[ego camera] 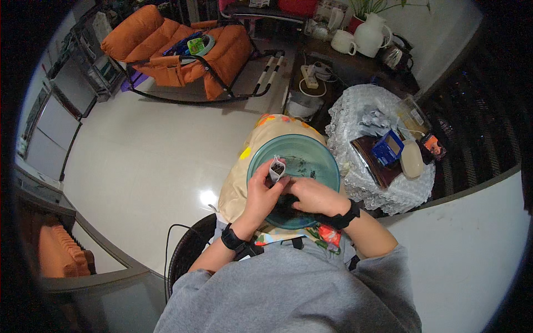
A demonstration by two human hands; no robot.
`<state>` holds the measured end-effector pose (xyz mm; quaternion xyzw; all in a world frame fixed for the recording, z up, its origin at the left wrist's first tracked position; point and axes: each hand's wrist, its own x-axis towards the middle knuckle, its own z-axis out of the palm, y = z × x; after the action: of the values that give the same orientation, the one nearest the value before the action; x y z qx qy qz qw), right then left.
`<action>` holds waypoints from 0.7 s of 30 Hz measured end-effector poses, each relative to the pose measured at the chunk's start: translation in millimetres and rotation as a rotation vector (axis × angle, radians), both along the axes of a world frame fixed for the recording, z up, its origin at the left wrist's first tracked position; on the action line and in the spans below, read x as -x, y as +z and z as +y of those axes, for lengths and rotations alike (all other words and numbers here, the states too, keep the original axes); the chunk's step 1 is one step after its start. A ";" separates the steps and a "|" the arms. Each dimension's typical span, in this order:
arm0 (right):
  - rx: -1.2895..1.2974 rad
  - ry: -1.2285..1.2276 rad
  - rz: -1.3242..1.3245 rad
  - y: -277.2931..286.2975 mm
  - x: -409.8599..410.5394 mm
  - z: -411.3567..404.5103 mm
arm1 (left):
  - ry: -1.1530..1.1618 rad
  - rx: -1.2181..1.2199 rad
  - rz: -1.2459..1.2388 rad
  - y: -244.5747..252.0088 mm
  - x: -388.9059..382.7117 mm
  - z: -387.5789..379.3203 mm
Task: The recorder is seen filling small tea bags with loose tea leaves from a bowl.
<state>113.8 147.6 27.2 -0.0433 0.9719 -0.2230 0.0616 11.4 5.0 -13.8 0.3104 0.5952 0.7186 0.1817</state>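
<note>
A round teal basin rests on my lap over a beige flowered cloth. My left hand holds a small white drawstring pouch upright with its mouth spread; dark dried leaves show inside. Close beside the pouch, over the basin, is my right hand, its fingers bent downward. Its fingertips are partly hidden, so whether they pinch anything cannot be seen. Dark leaf bits lie scattered on the basin floor, with a darker heap beneath my hands.
On the right, a round table with a white lace cloth bears a blue open box, a cream oval container, a brown folder-like item and a clear plastic box. An orange padded rocking chair stands beyond the tiled floor.
</note>
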 end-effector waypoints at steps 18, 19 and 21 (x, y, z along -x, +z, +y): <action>-0.026 0.140 -0.381 -14.6 20.0 -17.5 | -0.023 -0.009 -0.034 -1.3 -2.1 1.0; -0.027 0.140 -0.379 -16.0 19.5 -16.1 | -0.023 -0.010 -0.033 -1.0 -2.4 1.3; 0.061 0.120 -0.332 -20.8 16.8 -11.6 | -0.019 -0.015 -0.038 -0.4 -2.9 1.6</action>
<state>96.9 136.1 6.4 -0.0656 0.9369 -0.2522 0.2331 14.3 6.6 -14.3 0.3037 0.5831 0.7272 0.1973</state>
